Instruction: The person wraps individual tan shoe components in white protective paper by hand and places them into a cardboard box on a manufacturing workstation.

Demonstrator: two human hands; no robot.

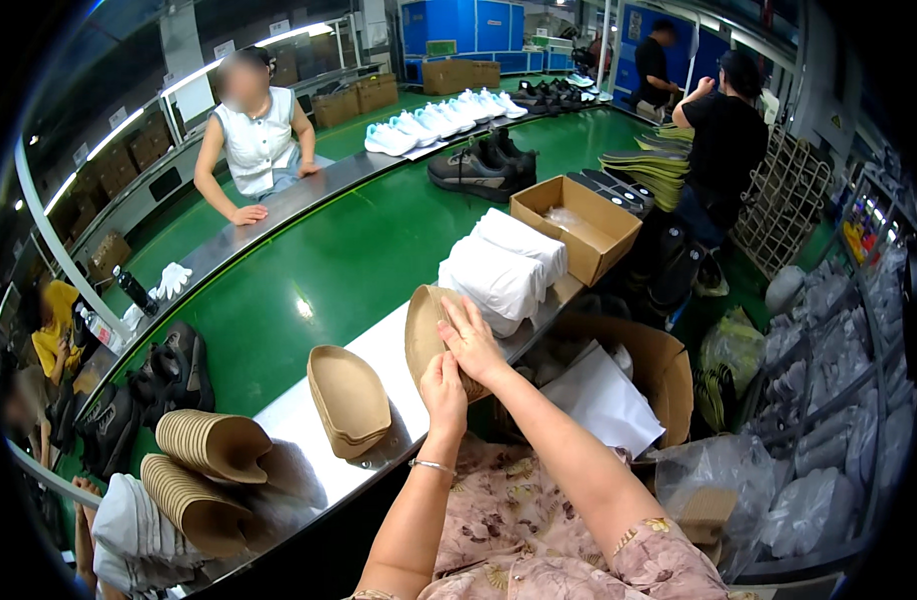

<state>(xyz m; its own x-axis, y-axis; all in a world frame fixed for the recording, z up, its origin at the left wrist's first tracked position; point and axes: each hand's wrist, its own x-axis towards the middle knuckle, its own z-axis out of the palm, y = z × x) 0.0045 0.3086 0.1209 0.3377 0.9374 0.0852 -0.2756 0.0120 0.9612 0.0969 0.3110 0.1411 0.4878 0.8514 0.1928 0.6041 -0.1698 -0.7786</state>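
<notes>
Just in front of me, on the pale strip along the near side of the table, is a brown moulded cardboard shoe insert. My left hand has its fingers curled at the insert's near edge. My right hand lies against the insert's right side, its fingers stretched out and nearly flat. Both hands touch, and they hide part of the insert. Left of them rests a small nested stack of like inserts. White wrapped bundles sit right behind my right hand.
Taller stacks of inserts and white paper-like bundles stand at lower left. An open cardboard box is right of the wrapped bundles. Dark shoes and white shoes line the green table. A person stands across it.
</notes>
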